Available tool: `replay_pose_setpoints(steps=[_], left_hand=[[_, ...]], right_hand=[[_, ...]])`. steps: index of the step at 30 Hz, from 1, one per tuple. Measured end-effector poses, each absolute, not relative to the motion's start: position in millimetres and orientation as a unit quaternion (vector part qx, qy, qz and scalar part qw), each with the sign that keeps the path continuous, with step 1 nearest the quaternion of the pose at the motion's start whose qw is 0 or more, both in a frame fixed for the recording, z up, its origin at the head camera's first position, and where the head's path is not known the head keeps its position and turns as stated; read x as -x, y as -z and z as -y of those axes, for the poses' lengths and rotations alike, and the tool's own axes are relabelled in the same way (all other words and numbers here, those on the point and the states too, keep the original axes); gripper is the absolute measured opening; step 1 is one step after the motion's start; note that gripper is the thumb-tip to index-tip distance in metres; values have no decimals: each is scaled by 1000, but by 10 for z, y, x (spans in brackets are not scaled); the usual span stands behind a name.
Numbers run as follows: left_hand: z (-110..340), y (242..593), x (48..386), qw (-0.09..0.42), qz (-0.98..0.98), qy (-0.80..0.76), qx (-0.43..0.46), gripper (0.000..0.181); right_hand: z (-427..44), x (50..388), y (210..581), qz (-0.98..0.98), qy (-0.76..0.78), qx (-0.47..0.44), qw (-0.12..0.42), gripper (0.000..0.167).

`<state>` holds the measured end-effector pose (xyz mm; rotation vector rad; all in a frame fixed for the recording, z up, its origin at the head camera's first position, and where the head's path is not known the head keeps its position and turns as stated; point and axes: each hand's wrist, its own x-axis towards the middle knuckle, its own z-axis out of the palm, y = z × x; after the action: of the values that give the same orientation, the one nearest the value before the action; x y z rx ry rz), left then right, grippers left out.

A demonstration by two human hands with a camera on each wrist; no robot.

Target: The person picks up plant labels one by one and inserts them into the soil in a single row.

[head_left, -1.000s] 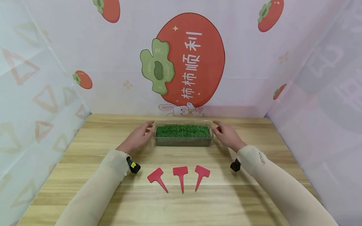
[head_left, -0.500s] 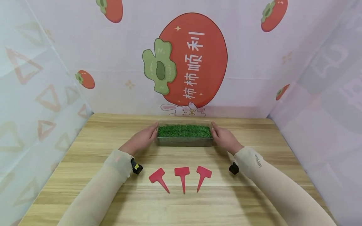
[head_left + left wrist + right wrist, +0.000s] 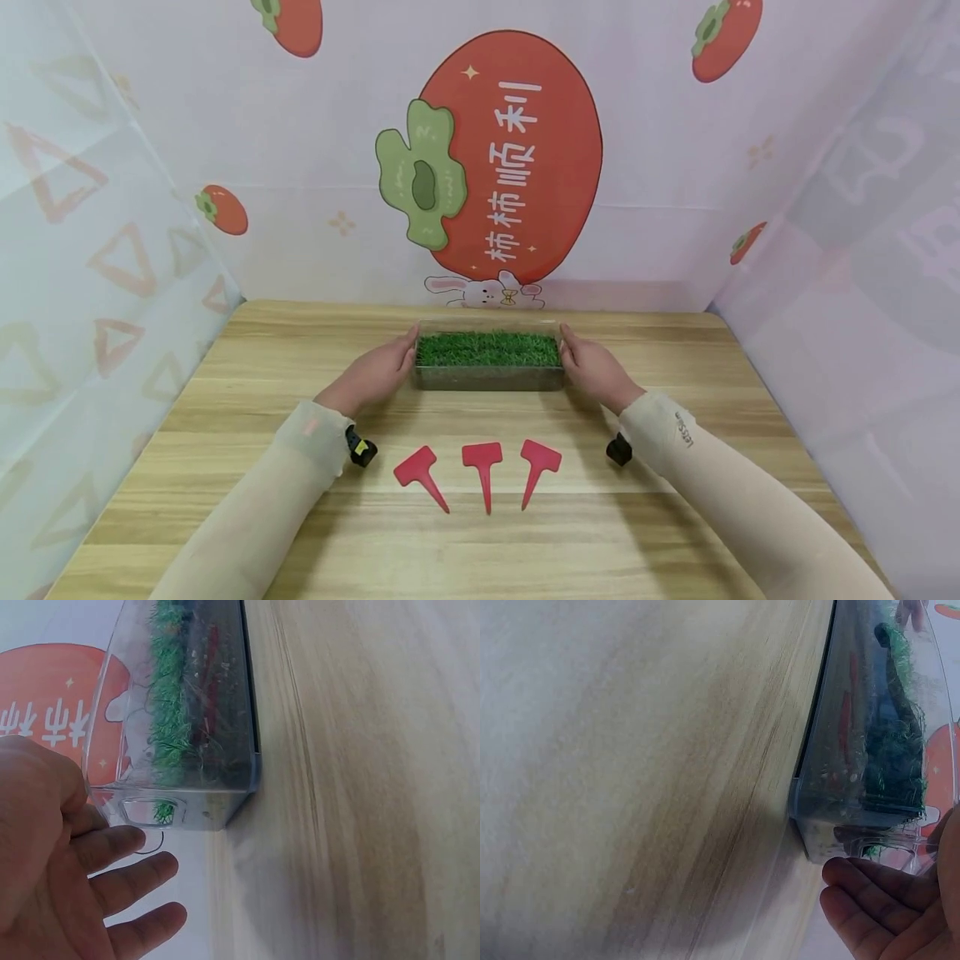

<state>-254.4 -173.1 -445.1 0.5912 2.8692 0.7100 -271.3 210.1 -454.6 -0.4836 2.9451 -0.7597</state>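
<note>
- While left hand (image 3: 378, 367) and right hand (image 3: 597, 367) touch opposite ends, fingers uncurled, clear rectangular plastic box (image 3: 489, 380) of green turf (image 3: 487, 348) sits between.
- Three red T-shaped tags (image 3: 483, 455) lie nearside of both.

Passing room lies between the clear box (image 3: 490, 379) and red tags (image 3: 482, 455), sleeves (image 3: 251, 500) flanking the gap.

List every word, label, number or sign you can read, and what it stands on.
"柿柿顺利": large printed persimmon on the back wall.
"Lets…": right sleeve; the rest is too blurred.
Yellow patch on the left wrist device: too small to read.
Pale marks on the right wall: too faint to read.
Red tags and clear box: no text visible.
</note>
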Motion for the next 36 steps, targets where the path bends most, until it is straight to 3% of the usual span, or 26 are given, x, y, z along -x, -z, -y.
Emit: replay_pose_setpoints(steps=[23,36], left_hand=[[1772,4465,2424,62,-956,-215,-190,58],[1797,4479,2315,74,-953,-220,-196,59]], right_hand=[[-2046,2551,4580,-960,244,139,12,57],[-2056,2446,4597,-961,237,140,28,58]])
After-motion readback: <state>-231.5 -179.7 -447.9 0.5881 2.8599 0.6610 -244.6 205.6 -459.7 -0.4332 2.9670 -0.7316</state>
